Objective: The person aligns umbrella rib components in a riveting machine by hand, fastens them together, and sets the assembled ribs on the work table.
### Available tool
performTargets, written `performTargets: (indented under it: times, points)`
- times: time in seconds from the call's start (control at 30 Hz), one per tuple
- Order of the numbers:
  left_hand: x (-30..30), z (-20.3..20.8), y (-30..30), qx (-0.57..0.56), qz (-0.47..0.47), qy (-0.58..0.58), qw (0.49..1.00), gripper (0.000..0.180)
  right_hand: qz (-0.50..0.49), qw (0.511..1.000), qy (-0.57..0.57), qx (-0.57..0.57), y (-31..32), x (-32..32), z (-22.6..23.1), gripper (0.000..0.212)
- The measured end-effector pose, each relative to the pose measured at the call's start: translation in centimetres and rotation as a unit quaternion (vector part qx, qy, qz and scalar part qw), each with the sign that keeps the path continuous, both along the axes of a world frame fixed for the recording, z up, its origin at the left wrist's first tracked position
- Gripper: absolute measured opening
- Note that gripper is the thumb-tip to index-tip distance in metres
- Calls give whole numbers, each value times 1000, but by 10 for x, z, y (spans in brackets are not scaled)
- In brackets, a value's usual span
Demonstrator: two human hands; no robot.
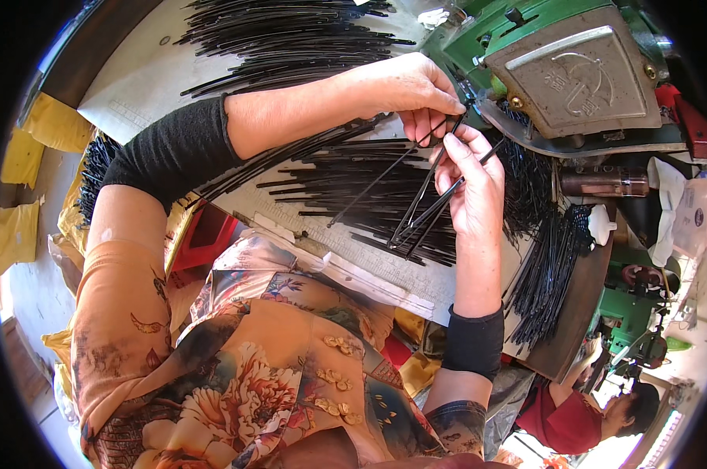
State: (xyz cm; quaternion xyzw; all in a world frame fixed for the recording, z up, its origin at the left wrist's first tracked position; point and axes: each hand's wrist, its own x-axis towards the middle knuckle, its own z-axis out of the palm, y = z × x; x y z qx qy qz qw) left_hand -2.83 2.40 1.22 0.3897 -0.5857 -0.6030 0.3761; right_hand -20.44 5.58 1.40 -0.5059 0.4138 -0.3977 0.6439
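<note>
Thin black rods that look like umbrella ribs (416, 207) slant down from between my two hands, which meet close to the green machine's working end. In my left hand (425, 92), the thumb and fingertips pinch a rib near its end. My right hand (472, 178) is closed around several ribs, its thumb on top and its fingers curled beneath. Which rib passes between both hands is hard to make out. Under them lies a loose layer of more black ribs (346, 176) on the pale worktop (252, 202).
A green machine (479, 35) with a grey metal cover plate (576, 78) stands at the far right. Big bundles of ribs (283, 35) lie at the far side, and more ribs (545, 273) hang at the right edge. A co-worker in red (561, 418) sits at lower right.
</note>
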Motion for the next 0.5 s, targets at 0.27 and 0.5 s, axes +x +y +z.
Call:
performTargets:
  times: [0.27, 0.5]
  points:
    - [-1, 2, -1, -3, 0, -8, 1000, 27, 19, 1000, -11, -6, -3, -3, -1, 18]
    - [1, -2, -5, 13, -3, -10, 1000, 27, 11, 1000, -10, 23, -7, -3, -2, 17]
